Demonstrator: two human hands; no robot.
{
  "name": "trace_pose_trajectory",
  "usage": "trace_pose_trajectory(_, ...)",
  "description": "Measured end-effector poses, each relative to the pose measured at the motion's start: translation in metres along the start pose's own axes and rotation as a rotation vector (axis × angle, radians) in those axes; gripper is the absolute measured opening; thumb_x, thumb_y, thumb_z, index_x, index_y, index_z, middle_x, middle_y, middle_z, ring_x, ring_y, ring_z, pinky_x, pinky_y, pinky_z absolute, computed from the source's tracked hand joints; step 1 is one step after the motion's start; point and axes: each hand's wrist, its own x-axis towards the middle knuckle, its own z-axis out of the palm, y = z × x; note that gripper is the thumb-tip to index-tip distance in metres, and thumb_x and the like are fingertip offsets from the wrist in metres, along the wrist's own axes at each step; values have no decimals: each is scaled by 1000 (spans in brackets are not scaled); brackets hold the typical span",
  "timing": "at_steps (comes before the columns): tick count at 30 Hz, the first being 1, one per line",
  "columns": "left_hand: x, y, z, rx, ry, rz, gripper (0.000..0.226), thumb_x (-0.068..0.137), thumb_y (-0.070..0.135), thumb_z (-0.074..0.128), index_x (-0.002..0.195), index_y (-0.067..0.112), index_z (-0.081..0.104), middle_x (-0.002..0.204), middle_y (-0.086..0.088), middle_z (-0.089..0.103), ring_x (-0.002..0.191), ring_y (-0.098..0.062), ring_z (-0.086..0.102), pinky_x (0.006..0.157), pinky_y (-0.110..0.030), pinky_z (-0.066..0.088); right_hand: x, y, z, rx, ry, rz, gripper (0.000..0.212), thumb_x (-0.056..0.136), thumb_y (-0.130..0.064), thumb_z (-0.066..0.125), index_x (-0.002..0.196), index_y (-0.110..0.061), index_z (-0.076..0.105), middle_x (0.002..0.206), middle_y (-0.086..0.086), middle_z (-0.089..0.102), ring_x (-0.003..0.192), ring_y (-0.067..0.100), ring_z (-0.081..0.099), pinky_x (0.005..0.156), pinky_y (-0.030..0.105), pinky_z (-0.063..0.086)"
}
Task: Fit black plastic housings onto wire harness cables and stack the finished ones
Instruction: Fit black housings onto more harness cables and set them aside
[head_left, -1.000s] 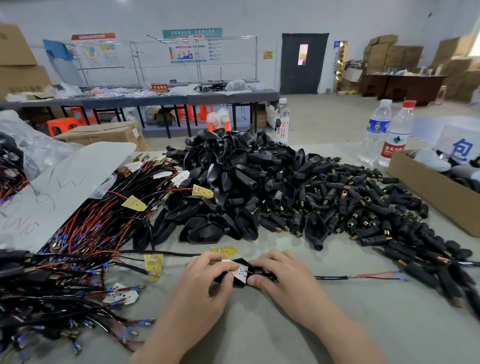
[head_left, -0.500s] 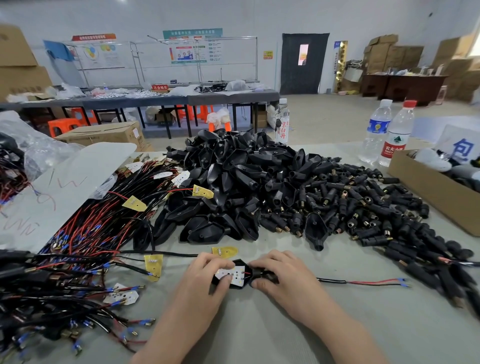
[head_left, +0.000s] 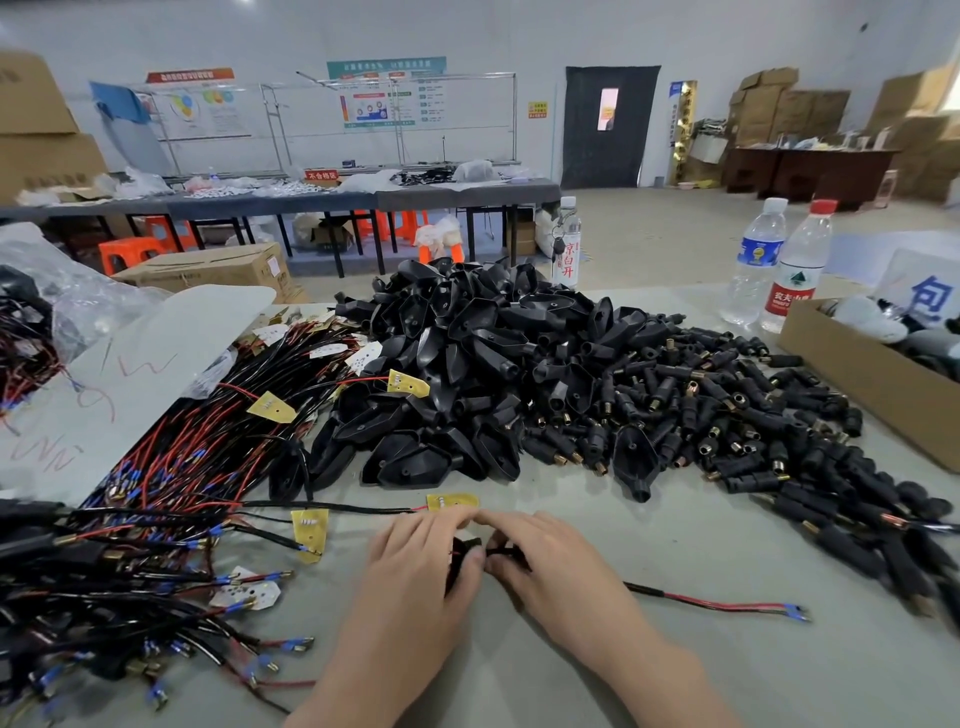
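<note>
Pinching housing (head_left: 464, 552) | between left hand (head_left: 415, 577), right hand (head_left: 550, 571) | cable (head_left: 717, 604) trailing right

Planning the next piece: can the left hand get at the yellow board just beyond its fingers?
Likely yes once freed: the left hand holds the black housing, but the yellow board lies uncovered right by it.

housing in work: small black plastic housing (head_left: 464, 556), mostly covered up, pinched between the left hand (head_left: 415, 582) and right hand (head_left: 550, 571), low over the grey counter (head_left: 727, 545)
its cable: thin black-sleeved wire harness cable (head_left: 691, 600) pokes out from under the right hand and lies flat running right, ending in red and black leads with blue tips
spare housings: big loose heap of black plastic housings (head_left: 467, 364), mid-counter behind the hands
unfitted cables: fanned bundle of red and black harness cables (head_left: 182, 457) with little yellow plates, just left of the heap
</note>
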Motion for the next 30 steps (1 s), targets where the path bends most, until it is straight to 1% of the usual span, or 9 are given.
trace_pose_trajectory(2,1,0,-1,14,-91,2,38,94,38,63,130,30,58,124,19,61,120,2,40,101,-17,22,-1,2,-2,11,10,19,39,99,-28,56,135,-40,51,116,-20,62,107,3,48,92,17,35)
trace_pose_trajectory(4,1,-5,-1,78,-161,1,40,100,47,47,139,37,48,134,23,50,131,-1,38,108,-18,16,-2,5,-5,1,14,43,34,98,-33,57,131,-41,54,113,-23,61,106,1,47,92,15,34)
trace_pose_trajectory(9,3,-11,-6,193,-133,-73,32,99,47,44,124,37,60,120,20,58,119,-9,51,103,-22,25,-7,16,-18,12,21,93,24,96,-38,61,119,-41,63,93,-27,57,98,-5,47,87,9,34)
trace_pose_trajectory(12,3,-19,-10,243,-90,-153,36,90,46,43,113,33,67,107,15,62,105,-14,56,101,-30,34,-10,21,-28,26,-15,123,24,94,-38,64,118,-41,65,95,-22,58,96,-3,48,87,12,36)
trace_pose_trajectory(16,1,-24,-14,282,-22,-213,45,81,45,34,97,26,72,91,8,65,91,-23,59,99,-42,41,-16,31,-37,-66,-40,173,23,94,-43,63,117,-44,64,99,-26,52,99,-5,43,84,7,32)
trace_pose_trajectory(18,1,-28,-14,324,16,-251,42,80,43,35,92,26,71,89,6,66,90,-25,60,104,-48,38,-19,37,-42,-81,-14,215,18,94,-44,62,112,-42,66,102,-27,53,104,-3,42,87,10,33)
trace_pose_trajectory(22,-1,-34,-15,403,71,-324,24,77,33,54,87,22,72,90,0,66,93,-30,61,112,-58,23,-22,43,-47,-87,-1,259,7,94,-41,63,99,-42,68,103,-25,54,104,1,42,91,17,37)
trace_pose_trajectory(26,2,-31,-13,381,126,-297,20,82,26,74,100,17,73,109,-9,68,116,-36,58,114,-62,19,-21,38,-46,-107,9,245,17,100,-36,56,90,-49,53,98,-30,49,97,-4,39,88,19,33)
trace_pose_trajectory(30,5,-4,-7,150,81,-73,42,95,43,42,120,22,68,124,8,64,125,-17,54,121,-45,17,-13,19,-39,-94,59,129,22,103,-30,50,90,-48,46,90,-31,49,92,-4,40,89,19,27)
